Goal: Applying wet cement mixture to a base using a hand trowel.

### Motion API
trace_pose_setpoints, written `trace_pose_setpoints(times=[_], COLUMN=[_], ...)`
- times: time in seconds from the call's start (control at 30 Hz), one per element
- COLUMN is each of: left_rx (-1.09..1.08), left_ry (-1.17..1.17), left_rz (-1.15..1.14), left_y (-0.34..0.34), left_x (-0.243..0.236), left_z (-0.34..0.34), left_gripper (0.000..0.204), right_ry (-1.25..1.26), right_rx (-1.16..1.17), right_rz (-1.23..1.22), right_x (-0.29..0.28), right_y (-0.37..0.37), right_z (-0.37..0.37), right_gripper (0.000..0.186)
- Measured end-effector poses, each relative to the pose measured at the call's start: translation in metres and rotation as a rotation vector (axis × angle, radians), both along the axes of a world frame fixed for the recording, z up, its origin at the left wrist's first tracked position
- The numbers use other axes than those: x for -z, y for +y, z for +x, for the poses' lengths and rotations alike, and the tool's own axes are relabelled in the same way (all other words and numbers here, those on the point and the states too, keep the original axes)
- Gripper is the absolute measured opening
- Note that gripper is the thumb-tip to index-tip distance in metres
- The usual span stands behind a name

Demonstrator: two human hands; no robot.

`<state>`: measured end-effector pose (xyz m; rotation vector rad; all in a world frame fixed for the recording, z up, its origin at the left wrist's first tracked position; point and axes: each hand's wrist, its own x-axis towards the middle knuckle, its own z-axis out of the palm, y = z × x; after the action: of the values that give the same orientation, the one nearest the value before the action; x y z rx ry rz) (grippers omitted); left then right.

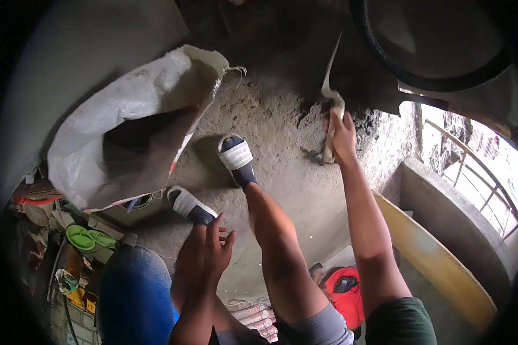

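Observation:
My right hand reaches forward, its fingers closed round the thick handle of a pale hand tool. This tool has a bent neck and a narrow, pointed part directed away from me; it looks like a trowel seen edge-on, though its kind is not certain. Over my left shin hangs my left hand, fingers apart and nothing in them. A large white woven sack stands at the left with its mouth gaping and its inside dark. Rough grey concrete lies between the sack and the tool.
My feet in white-strapped slippers are on the floor. A blue drum and green plastic items are at lower left. A black tyre is at upper right, above a railing. A curved yellowish board and red cloth are at lower right.

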<state>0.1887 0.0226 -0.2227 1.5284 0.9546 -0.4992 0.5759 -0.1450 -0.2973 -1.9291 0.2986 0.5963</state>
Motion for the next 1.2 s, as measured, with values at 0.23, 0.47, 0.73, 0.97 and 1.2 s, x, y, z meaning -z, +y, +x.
trace_pose_setpoints(times=[0.23,0.47,0.73,0.97,1.2], left_rx=[-0.23,-0.166,-0.207,-0.282,-0.35], left_ry=[-0.034,-0.046,-0.041,-0.091,-0.156], left_rz=[-0.151,-0.21,-0.246,-0.357,-0.354], left_y=[0.009,0.024,0.026,0.021,0.021], left_x=[0.029,0.029,0.037,0.034,0.038], left_z=[0.024,0.055,0.058,0.072,0.07], left_gripper=[0.052,0.056,0.057,0.058,0.056], right_ry=[-0.076,0.102,0.238,-0.028,0.227], right_rx=[0.101,0.113,0.011,0.107,-0.077], right_rz=[0.058,0.022,-0.127,0.083,-0.351], right_x=[0.063,0.183,0.195,0.179,0.202], right_y=[0.046,0.056,0.04,0.035,0.019], right_z=[-0.029,-0.077,-0.072,-0.06,-0.047], right_gripper=[0.032,0.043,0.045,0.044,0.051])
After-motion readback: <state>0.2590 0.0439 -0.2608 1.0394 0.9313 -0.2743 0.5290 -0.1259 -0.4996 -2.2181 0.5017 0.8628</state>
